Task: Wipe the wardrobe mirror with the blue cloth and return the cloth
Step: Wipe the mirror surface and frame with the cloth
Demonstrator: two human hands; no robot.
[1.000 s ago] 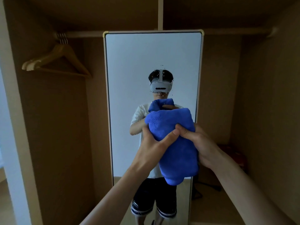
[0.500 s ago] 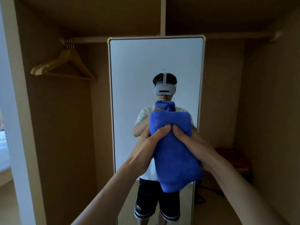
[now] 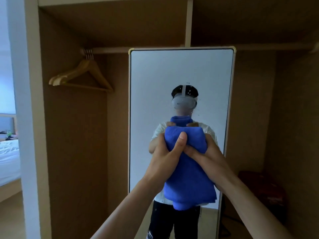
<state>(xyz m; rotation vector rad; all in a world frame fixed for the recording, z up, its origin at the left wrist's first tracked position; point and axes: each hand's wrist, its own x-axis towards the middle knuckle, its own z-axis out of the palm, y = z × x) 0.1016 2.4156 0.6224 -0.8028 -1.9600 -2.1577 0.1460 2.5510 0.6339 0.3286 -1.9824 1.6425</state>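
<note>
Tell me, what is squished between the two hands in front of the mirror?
The blue cloth, bunched up. The left hand grips it from one side and the right hand from the other, as the head view shows.

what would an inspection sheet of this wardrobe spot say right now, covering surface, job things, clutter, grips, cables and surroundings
surface: mirror stands upright in the wardrobe; small specks on the glass around mid height
job's things: blue cloth bunched, held up in front of the mirror; contact with the glass cannot be told
clutter: wooden hangers on the rail at left; dark red object low at right
grips: left hand grips the cloth, thumb across its front; right hand grips its right side
cables: a dark cord seems to lie on the floor right of the mirror
surroundings: bed with white sheets beyond the left panel
</note>
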